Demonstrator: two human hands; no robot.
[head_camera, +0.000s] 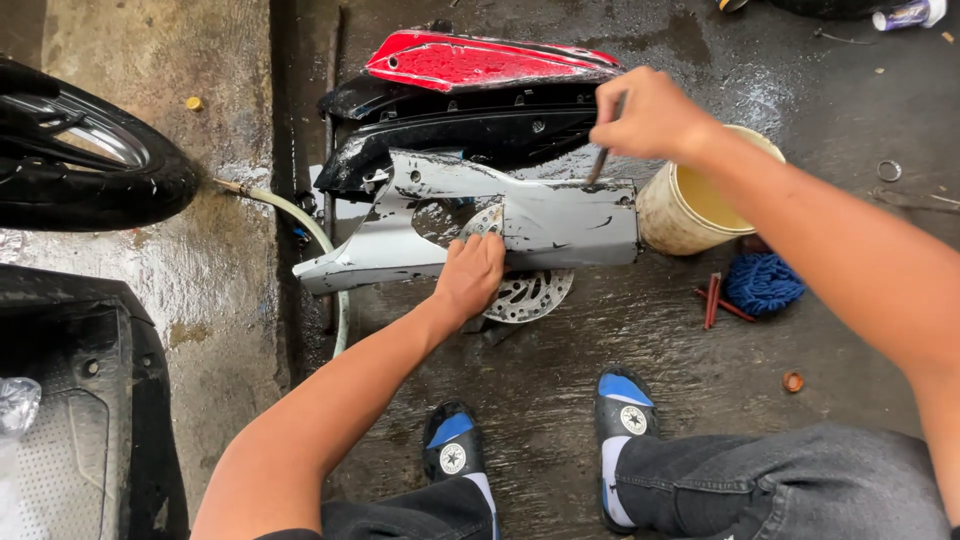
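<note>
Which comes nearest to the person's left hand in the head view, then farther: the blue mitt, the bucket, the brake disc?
1. Brake disc: under the left hand.
2. Bucket: to its right.
3. Blue mitt: farthest right, beyond the bucket.

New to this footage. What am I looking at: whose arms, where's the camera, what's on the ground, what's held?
One picture, from a camera on a person's head, looking down at their own arms, knees and shoes. No machine is involved.

The left hand presses on a grey motorcycle panel lying over a brake disc on the wet concrete floor. The right hand grips a thin tool whose tip meets the panel.

Around them: a red panel, a cream bucket, a blue mitt, a hose and a tyre.
</note>
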